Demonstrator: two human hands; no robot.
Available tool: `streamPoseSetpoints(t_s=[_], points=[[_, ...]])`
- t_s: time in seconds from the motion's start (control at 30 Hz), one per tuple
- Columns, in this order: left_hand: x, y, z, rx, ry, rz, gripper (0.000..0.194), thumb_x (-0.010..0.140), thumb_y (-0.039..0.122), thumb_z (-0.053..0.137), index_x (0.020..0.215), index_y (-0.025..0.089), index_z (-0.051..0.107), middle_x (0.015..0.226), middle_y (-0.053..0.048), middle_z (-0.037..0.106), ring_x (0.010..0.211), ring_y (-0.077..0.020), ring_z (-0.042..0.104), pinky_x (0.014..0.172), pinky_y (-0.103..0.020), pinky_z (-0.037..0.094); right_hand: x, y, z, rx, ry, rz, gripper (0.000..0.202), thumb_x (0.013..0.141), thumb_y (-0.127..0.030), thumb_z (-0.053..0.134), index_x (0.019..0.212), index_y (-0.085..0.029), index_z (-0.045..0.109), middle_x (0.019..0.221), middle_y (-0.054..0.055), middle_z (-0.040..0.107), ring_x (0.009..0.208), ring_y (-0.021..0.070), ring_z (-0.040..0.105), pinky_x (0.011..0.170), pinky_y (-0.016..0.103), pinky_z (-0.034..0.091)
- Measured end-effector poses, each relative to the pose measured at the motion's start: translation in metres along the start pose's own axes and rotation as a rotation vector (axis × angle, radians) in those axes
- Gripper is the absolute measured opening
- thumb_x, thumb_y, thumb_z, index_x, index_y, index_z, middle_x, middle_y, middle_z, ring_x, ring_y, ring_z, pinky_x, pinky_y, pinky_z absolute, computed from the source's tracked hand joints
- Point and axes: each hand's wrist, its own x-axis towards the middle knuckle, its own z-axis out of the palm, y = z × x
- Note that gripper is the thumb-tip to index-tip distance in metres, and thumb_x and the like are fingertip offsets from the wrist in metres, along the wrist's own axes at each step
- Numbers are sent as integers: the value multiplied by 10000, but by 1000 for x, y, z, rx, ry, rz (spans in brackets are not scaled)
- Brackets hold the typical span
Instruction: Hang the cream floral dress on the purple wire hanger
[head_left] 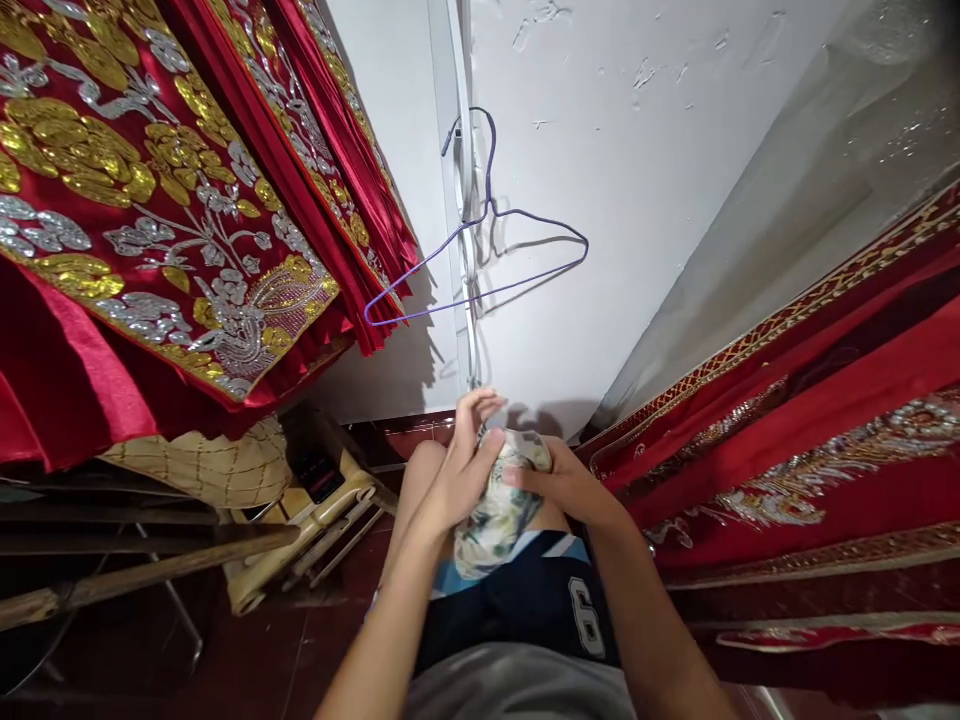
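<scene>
Both hands, left hand [457,470] and right hand [559,480], clutch a bunched floral cloth [495,510] over the knees; a purple hanger [487,260] hangs bare on the wall.

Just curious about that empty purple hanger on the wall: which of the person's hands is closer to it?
The left hand. Its raised fingers reach up just under the purple hanger, apart from it. The right hand sits lower and to the right, gripping the floral cloth that both hands hold.
</scene>
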Motion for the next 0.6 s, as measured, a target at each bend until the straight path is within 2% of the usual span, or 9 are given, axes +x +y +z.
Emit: streamPoseSetpoints(t_s=[0.07, 0.13, 0.17, 0.27, 0.33, 0.43, 0.5, 0.53, 0.6], points=[[0, -11, -17, 109, -234, -40, 338, 918, 516, 548, 1007, 221, 685, 931, -79, 704, 911, -233, 672, 845, -313, 526, 8, -21, -16, -91, -92, -109, 149, 785, -349, 684, 819, -206, 707, 791, 38, 679, 784, 239, 629, 705, 340, 509], [0, -22, -39, 356, -407, -50, 327, 863, 527, 612, 752, 229, 686, 671, -43, 648, 691, -217, 645, 687, -279, 510, 24, -38, -34, -197, 27, -271, 91, 785, -286, 655, 777, -209, 704, 801, 49, 684, 785, 239, 621, 703, 341, 497], [1, -26, -51, 499, -426, -51, 307, 829, 510, 651, 695, 235, 672, 617, -36, 627, 625, -214, 627, 637, -271, 488, 36, -45, -43, -230, 132, -343, 72, 765, -258, 660, 796, -215, 708, 824, 55, 691, 791, 242, 619, 702, 343, 493], [12, -29, -97, 851, -297, -94, 162, 790, 402, 665, 740, 251, 692, 676, -61, 688, 590, -240, 632, 630, -291, 470, 86, -51, -56, -227, 361, -467, 375, 726, -217, 677, 1100, -249, 685, 1025, 59, 703, 886, 242, 625, 766, 352, 493], [25, -20, -127, 943, -166, -89, 108, 786, 326, 625, 799, 253, 703, 795, -86, 734, 710, -281, 673, 741, -337, 499, 126, -47, -56, -218, 348, -505, 412, 747, -240, 670, 1159, -249, 657, 1134, 54, 680, 981, 226, 612, 843, 340, 479], [42, 3, -159, 893, 9, -4, 69, 756, 253, 612, 763, 224, 673, 1097, -136, 730, 1064, -339, 653, 997, -415, 450, 172, -35, -49, -232, 270, -422, 170, 835, -350, 600, 867, -198, 669, 918, 40, 689, 861, 186, 595, 778, 290, 459], [48, 19, -170, 826, 95, 21, 68, 749, 217, 612, 682, 214, 610, 1229, -150, 681, 1227, -350, 574, 1092, -432, 383, 182, -28, -48, -299, 248, -380, 242, 847, -390, 591, 713, -189, 605, 714, 6, 616, 706, 155, 528, 678, 264, 412], [50, 26, -173, 800, 134, 23, 102, 749, 201, 614, 654, 213, 578, 1225, -151, 680, 1257, -350, 553, 1107, -433, 369, 181, -25, -50, -340, 259, -374, 269, 842, -399, 602, 675, -190, 576, 648, -12, 563, 650, 141, 480, 637, 259, 378], [53, 36, -174, 768, 210, 17, 138, 759, 189, 622, 641, 214, 555, 1055, -135, 720, 1202, -342, 587, 1079, -426, 395, 169, -24, -58, -407, 315, -377, 312, 828, -414, 630, 633, -193, 528, 579, -36, 464, 591, 123, 394, 584, 256, 312]])
